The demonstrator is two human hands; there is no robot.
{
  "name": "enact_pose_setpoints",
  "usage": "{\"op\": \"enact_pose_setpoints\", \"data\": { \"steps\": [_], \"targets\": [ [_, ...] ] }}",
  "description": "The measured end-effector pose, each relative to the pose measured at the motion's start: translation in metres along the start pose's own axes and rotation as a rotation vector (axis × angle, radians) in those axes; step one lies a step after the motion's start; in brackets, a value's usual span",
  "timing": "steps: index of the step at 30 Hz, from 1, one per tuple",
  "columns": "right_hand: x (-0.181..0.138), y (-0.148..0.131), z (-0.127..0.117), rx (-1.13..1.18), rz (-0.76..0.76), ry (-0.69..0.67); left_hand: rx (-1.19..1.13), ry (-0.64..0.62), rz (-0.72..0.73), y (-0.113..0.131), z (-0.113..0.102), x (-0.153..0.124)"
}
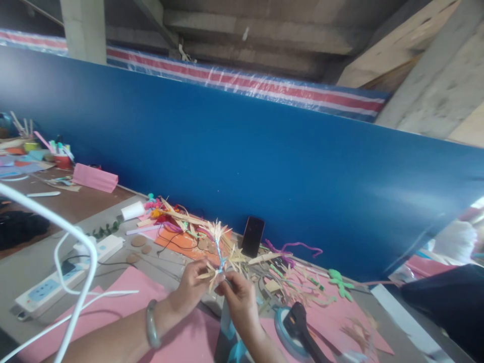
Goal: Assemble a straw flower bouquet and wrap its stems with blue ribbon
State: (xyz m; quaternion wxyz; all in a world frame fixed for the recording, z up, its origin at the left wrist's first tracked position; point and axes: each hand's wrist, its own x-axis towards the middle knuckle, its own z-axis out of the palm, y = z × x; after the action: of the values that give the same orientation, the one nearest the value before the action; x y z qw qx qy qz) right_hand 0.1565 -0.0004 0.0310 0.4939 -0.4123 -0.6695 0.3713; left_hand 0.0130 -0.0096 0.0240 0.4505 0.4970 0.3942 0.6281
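In front of me is a craft flower [218, 247] with a thin blue-wrapped stem and a tuft of pale, dry, husk-like strips at its top. More pale strips stick out lower on the stem, near my fingers. My left hand [191, 285], with a bangle on the wrist, pinches these lower strips. Close beside it, my right hand [240, 297] has thumb and fingers closed on the base of the stem. The fingertips of both hands nearly meet there, and the exact grip is partly hidden.
A phone [253, 236] leans on the blue partition [242, 166]. Pale scraps and purple cord [293, 248] lie around it. A tape roll [287, 333] and a black-handled tool [304, 330] are at right. A power strip [71, 280] and looping white cable [81, 242] are at left, with pink paper [139, 290].
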Motion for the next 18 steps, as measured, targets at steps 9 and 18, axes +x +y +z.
{"op": "enact_pose_setpoints", "data": {
  "steps": [9, 18],
  "targets": [
    [0.000, -0.007, 0.000, 0.044, 0.058, -0.037, 0.037, 0.061, -0.037, 0.015, 0.006, 0.000],
    [-0.001, -0.011, 0.002, 0.109, 0.104, -0.047, 0.053, 0.028, -0.001, 0.021, 0.006, -0.002]
  ]
}}
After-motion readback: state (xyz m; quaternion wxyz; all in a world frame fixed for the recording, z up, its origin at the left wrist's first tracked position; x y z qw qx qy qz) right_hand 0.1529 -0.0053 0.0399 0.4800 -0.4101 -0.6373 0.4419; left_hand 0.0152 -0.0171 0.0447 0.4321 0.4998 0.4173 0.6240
